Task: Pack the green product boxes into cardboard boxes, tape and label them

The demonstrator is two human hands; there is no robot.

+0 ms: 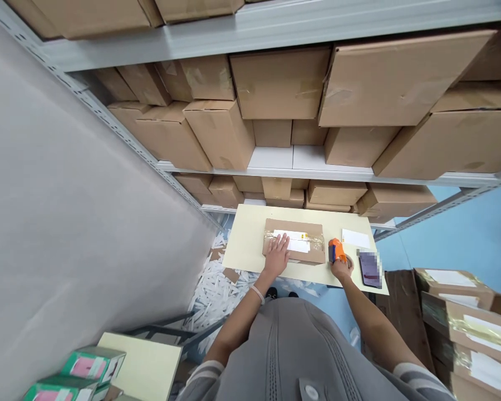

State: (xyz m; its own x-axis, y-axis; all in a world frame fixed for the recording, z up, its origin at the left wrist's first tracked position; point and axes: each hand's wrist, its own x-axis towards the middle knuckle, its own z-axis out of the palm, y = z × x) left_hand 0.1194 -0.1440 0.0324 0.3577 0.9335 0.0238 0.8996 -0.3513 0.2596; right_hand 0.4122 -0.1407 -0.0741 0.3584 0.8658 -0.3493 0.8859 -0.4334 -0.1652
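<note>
A taped cardboard box (294, 256) lies on a pale yellow table (244, 234), with a white label (298, 245) across its top. My left hand (278, 256) rests flat on the box and label, fingers spread. Just right of the box, my right hand (342, 269) is wrapped round an orange tape dispenser (336, 249) at the table's front part; a roll of tape shows beside it. Beyond that hand lie a white paper slip (355, 238) and a dark phone (369, 269).
Metal shelving (275, 172) packed with cardboard boxes (279, 83) stands behind the table. Labelled boxes (467, 323) are stacked at lower right. White paper strips (217, 284) litter the floor at left. Green boxes (94, 362) sit by a second tabletop (146, 362) at lower left.
</note>
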